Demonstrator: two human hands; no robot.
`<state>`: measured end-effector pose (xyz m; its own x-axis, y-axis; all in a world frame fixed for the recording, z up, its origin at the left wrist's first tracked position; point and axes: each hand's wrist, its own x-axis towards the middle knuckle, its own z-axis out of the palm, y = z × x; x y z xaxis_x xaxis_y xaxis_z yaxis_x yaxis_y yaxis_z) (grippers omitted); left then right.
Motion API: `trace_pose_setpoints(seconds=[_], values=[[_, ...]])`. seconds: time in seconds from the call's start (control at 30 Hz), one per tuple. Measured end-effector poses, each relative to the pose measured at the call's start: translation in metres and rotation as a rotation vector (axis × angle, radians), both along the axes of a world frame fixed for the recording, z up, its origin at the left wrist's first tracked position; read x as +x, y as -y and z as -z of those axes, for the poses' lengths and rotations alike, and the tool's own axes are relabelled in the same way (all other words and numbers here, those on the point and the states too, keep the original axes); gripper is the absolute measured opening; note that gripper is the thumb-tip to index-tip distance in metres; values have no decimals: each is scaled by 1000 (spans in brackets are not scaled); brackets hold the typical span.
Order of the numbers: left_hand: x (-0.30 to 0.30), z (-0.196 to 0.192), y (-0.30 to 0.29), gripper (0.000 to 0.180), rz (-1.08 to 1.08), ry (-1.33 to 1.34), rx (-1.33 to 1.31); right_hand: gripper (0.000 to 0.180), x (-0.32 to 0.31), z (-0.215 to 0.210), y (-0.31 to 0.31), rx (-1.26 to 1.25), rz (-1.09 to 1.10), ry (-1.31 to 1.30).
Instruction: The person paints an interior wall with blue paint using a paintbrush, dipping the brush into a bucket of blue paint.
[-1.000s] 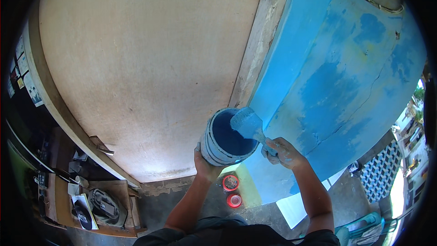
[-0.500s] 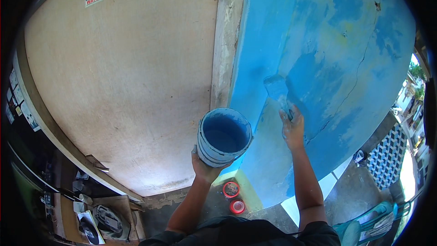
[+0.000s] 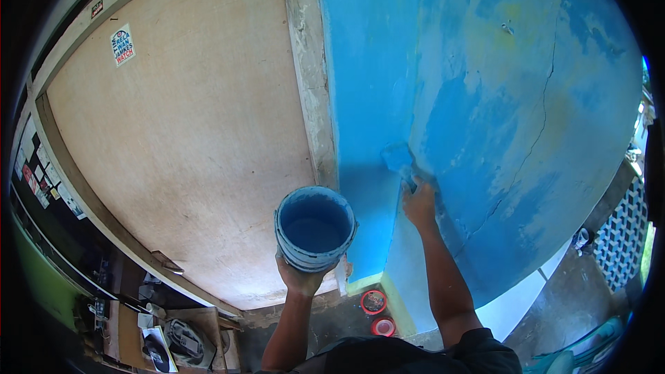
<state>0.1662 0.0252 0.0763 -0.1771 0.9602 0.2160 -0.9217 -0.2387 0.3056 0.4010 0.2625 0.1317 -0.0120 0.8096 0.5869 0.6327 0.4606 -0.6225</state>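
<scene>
Holding a bucket (image 3: 312, 260) low on its side with the left hand (image 3: 303, 278), mouth upward. Cupped snugly around the base, with the thumb at the left; probably carried this way to keep the paint (image 3: 315, 233) from spilling and within easy reach of the other arm. Positioned before the right edge of a pale door (image 3: 180, 131), lower than the brush (image 3: 397, 159) and to its left.

Gripping that brush by its handle with the right hand (image 3: 420, 206), fingers wrapped firmly around it. Aimed up and leftward, broad end at the corner between a bright blue strip (image 3: 370, 97) and a patchy, cracked wall (image 3: 471, 131); seemingly angled so as to fit the wide edge into that corner. Kept apart from the bucket, perhaps for free movement of the arm.

Hard to make out: the tip of the brush, blue on blue and slightly blurred, beside shadow. Cannot tell touching from hovering. Hidden: the underside of the bucket, most of the left fingers, much of the handle. Also unclear: the depth of the paint, dim inside. On the floor (image 3: 554, 305) below, two red tubs (image 3: 373, 327), contents too small to name. Cut off at the top: the upper wall and strip.
</scene>
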Motion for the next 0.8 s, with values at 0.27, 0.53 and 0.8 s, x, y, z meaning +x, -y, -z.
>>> trace_pose_setpoints(seconds=[0.27,0.53,0.8], values=[[7,-8,-2,87,-65,58,-68,31,26,-151,75,114,-40,9],[2,-6,0,85,-84,13,-38,52,-40,-130,45,182,186,420],[-7,-3,4,82,-76,93,-57,32,17,-136,86,31,-10,428]])
